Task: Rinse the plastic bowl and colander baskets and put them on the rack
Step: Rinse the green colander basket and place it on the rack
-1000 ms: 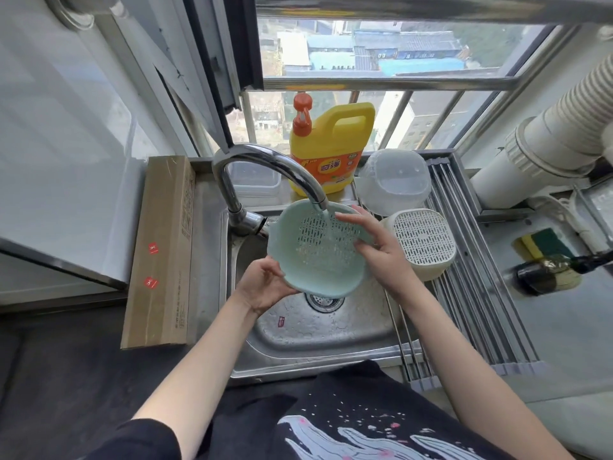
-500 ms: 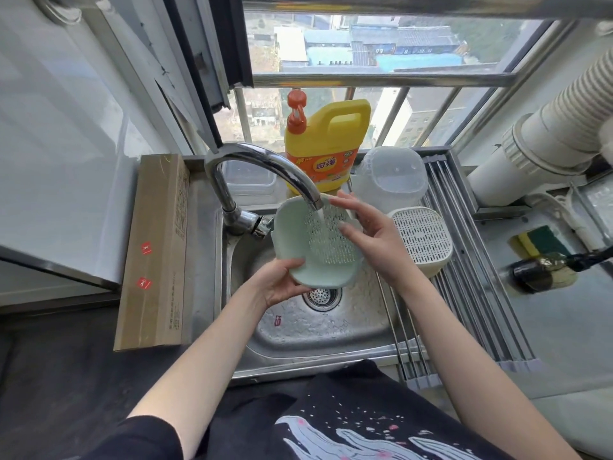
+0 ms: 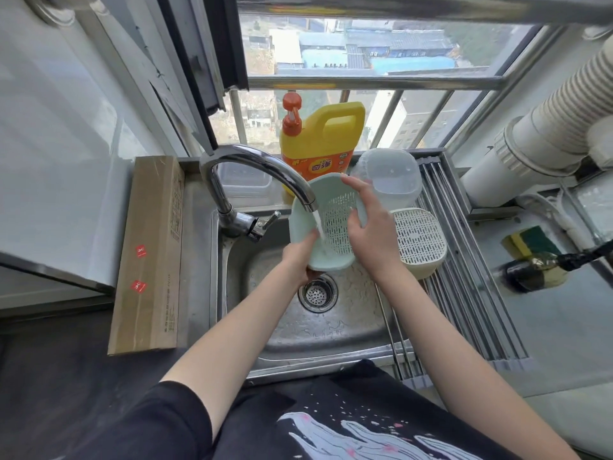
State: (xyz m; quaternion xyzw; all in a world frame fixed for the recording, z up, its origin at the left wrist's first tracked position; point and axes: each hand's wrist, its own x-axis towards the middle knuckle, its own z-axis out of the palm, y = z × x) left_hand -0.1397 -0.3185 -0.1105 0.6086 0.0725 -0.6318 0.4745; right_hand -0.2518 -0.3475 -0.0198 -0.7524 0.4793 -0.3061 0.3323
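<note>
Fingers of the left hand [image 3: 298,257] curl round the lower rim of the pale green colander basket [image 3: 310,227], thumb lying inside it, while the right hand [image 3: 368,227] clasps the opposite side, fingers bent over the upper rim and perforated wall. Both hands hold the basket tilted on its side above the steel sink [image 3: 331,333], its open face turned toward the left, right under the faucet [image 3: 255,171]; a thin stream of water falls from the spout into the basket.

Far left, a long cardboard box [image 3: 149,254] lies on the counter beside the sink. Behind the basket a yellow detergent bottle [image 3: 326,141] with an orange pump stands upright on the window ledge. Just right of the hands, a clear plastic bowl [image 3: 393,180] sits upside down at the back of the roll-up rack [image 3: 481,293], and a cream colander basket [image 3: 421,240] sits upside down in front of it, also on the rack. Further right, a yellow-and-green sponge [image 3: 527,242] lies on the counter near a dark object that I cannot identify.
</note>
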